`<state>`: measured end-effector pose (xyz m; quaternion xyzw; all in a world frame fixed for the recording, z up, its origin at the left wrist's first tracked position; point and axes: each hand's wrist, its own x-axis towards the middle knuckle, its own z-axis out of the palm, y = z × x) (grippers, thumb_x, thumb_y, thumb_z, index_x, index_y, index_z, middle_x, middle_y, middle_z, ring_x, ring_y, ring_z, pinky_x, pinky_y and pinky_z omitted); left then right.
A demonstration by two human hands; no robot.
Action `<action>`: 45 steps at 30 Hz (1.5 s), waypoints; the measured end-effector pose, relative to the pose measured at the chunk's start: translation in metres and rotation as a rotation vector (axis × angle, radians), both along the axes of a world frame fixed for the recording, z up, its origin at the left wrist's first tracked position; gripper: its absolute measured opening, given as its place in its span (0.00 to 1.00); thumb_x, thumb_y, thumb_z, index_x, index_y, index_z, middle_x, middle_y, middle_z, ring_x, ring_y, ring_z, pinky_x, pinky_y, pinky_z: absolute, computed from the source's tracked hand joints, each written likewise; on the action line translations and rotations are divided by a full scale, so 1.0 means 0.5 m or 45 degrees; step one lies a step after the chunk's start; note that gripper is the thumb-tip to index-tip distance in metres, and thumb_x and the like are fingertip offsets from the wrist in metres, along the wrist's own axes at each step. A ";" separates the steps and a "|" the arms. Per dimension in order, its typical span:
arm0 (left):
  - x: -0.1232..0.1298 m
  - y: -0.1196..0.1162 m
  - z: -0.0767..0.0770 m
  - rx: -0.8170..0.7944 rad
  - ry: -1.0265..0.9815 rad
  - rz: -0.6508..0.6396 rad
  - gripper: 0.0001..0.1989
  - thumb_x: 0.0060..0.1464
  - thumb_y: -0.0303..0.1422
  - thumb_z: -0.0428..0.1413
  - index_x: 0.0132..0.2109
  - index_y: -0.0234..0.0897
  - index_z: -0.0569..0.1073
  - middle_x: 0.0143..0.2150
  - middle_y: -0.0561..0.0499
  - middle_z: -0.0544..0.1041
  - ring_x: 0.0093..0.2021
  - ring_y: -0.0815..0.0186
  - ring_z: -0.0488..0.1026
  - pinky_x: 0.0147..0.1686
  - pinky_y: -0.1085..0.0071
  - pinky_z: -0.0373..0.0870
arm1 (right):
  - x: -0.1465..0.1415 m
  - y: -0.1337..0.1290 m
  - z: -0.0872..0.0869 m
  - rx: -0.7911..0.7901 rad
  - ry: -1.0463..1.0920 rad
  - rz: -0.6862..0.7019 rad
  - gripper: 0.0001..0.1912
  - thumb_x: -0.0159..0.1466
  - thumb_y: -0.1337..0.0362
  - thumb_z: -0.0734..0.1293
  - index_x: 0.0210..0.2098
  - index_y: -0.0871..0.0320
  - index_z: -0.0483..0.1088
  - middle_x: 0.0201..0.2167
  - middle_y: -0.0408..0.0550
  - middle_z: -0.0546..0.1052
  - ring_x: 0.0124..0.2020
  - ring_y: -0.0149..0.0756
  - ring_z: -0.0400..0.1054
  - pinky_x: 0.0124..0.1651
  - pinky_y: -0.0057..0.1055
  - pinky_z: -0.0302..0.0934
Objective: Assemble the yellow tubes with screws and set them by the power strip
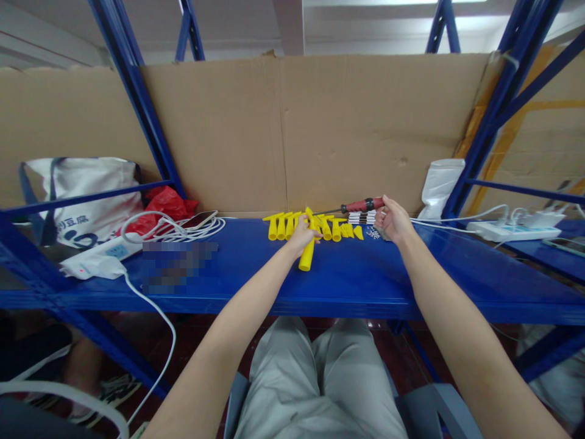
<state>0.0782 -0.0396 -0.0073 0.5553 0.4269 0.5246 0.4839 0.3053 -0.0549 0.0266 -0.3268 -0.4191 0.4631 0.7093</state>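
Note:
My left hand [301, 235] is closed around a yellow plastic tube-shaped part [306, 256], whose round end points down toward me. In my right hand [393, 219] is a screwdriver [363, 205] with a dark red and black handle. Its thin shaft runs leftward, and the tip meets the upper part of the yellow piece; whether it sits on a screw is too small to tell. Behind my left hand, several similar yellow parts [281, 227] lie in a row. Small yellow pieces [348, 230], white-and-black strips [361, 217] and tiny scattered screw-like bits [373, 232] lie near my right hand.
A cardboard panel [219, 134] backs the blue shelf [365, 280]. On the left are a white bag [95, 195], a red plastic bag [167, 204], cables and a power strip [114, 247]. A white pouch [441, 186] and another power strip [512, 230] are at right.

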 end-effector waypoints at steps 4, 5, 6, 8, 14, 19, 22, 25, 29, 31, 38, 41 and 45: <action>0.000 0.001 0.000 0.001 0.000 -0.003 0.34 0.41 0.15 0.52 0.55 0.41 0.54 0.45 0.48 0.70 0.26 0.73 0.71 0.20 0.79 0.67 | 0.001 0.002 -0.001 -0.018 -0.014 -0.015 0.20 0.49 0.52 0.73 0.25 0.56 0.60 0.14 0.34 0.62 0.12 0.22 0.54 0.14 0.21 0.48; 0.001 0.000 0.001 0.000 0.002 0.001 0.34 0.41 0.15 0.52 0.55 0.41 0.54 0.45 0.48 0.70 0.26 0.73 0.71 0.20 0.79 0.67 | 0.002 0.003 -0.001 -0.015 -0.026 -0.020 0.20 0.49 0.52 0.73 0.24 0.56 0.60 0.13 0.34 0.62 0.12 0.22 0.54 0.14 0.21 0.48; 0.001 0.000 0.001 -0.002 0.002 0.004 0.34 0.41 0.15 0.52 0.55 0.41 0.54 0.45 0.48 0.70 0.26 0.73 0.71 0.20 0.79 0.67 | 0.002 0.004 -0.002 -0.012 -0.037 -0.027 0.21 0.49 0.51 0.73 0.24 0.56 0.60 0.13 0.34 0.62 0.12 0.21 0.54 0.14 0.20 0.48; 0.001 -0.002 0.001 -0.006 -0.001 0.009 0.33 0.41 0.15 0.52 0.54 0.41 0.55 0.45 0.48 0.70 0.26 0.73 0.71 0.20 0.79 0.67 | 0.003 0.004 -0.002 -0.008 -0.053 -0.037 0.21 0.49 0.50 0.73 0.24 0.56 0.60 0.13 0.34 0.62 0.12 0.21 0.54 0.14 0.20 0.49; 0.001 -0.004 0.002 -0.014 -0.012 0.002 0.32 0.41 0.15 0.52 0.53 0.40 0.55 0.44 0.48 0.70 0.25 0.73 0.71 0.20 0.79 0.67 | 0.001 0.003 -0.001 -0.012 -0.080 -0.044 0.22 0.50 0.48 0.72 0.23 0.56 0.59 0.11 0.35 0.62 0.12 0.22 0.53 0.13 0.20 0.49; 0.001 -0.003 0.003 -0.023 -0.004 -0.013 0.33 0.41 0.15 0.52 0.54 0.40 0.55 0.47 0.47 0.69 0.27 0.73 0.72 0.20 0.79 0.67 | 0.001 0.004 -0.003 -0.003 -0.105 -0.063 0.23 0.49 0.46 0.72 0.22 0.56 0.59 0.11 0.35 0.62 0.11 0.22 0.53 0.13 0.20 0.48; 0.001 -0.004 0.003 -0.024 0.011 -0.010 0.35 0.40 0.15 0.52 0.55 0.41 0.54 0.48 0.46 0.69 0.27 0.73 0.71 0.20 0.80 0.67 | 0.001 0.006 -0.005 -0.016 -0.101 -0.076 0.22 0.50 0.47 0.71 0.22 0.56 0.60 0.10 0.36 0.62 0.11 0.22 0.53 0.13 0.21 0.48; 0.001 -0.005 0.003 -0.015 0.020 -0.019 0.35 0.41 0.15 0.52 0.56 0.40 0.54 0.47 0.45 0.70 0.27 0.73 0.71 0.20 0.79 0.67 | 0.001 0.006 -0.005 -0.022 -0.102 -0.078 0.19 0.53 0.48 0.70 0.24 0.57 0.64 0.09 0.35 0.61 0.11 0.22 0.52 0.13 0.20 0.48; 0.001 -0.004 0.002 -0.020 0.023 -0.021 0.35 0.41 0.15 0.52 0.56 0.41 0.54 0.46 0.47 0.71 0.28 0.72 0.72 0.20 0.80 0.67 | 0.000 0.000 -0.002 -0.024 -0.103 -0.064 0.17 0.54 0.50 0.70 0.28 0.58 0.67 0.10 0.36 0.62 0.11 0.22 0.54 0.14 0.20 0.50; 0.001 -0.004 0.002 -0.016 0.021 -0.021 0.34 0.41 0.15 0.52 0.55 0.41 0.54 0.46 0.47 0.71 0.29 0.72 0.72 0.21 0.80 0.67 | -0.001 -0.004 0.001 -0.023 -0.083 -0.049 0.15 0.54 0.52 0.70 0.28 0.57 0.67 0.12 0.36 0.63 0.13 0.23 0.56 0.15 0.19 0.52; 0.001 -0.004 0.002 -0.010 0.018 -0.002 0.33 0.39 0.14 0.53 0.52 0.40 0.56 0.45 0.48 0.70 0.27 0.73 0.71 0.21 0.79 0.67 | -0.005 -0.009 0.003 0.002 -0.082 -0.017 0.15 0.55 0.55 0.71 0.26 0.58 0.63 0.16 0.38 0.67 0.15 0.22 0.59 0.16 0.18 0.55; 0.000 -0.005 0.002 -0.011 0.009 -0.034 0.32 0.39 0.14 0.53 0.52 0.39 0.56 0.44 0.48 0.71 0.26 0.73 0.71 0.20 0.79 0.67 | -0.007 -0.007 0.001 -0.002 -0.098 -0.046 0.18 0.55 0.53 0.71 0.24 0.57 0.61 0.15 0.37 0.66 0.13 0.21 0.57 0.15 0.18 0.54; 0.000 -0.008 0.005 -0.034 0.013 -0.044 0.33 0.39 0.14 0.52 0.52 0.41 0.55 0.44 0.49 0.72 0.27 0.73 0.72 0.20 0.80 0.66 | -0.008 -0.006 0.000 0.007 -0.085 -0.055 0.21 0.53 0.51 0.72 0.23 0.57 0.59 0.14 0.36 0.65 0.13 0.21 0.57 0.15 0.18 0.53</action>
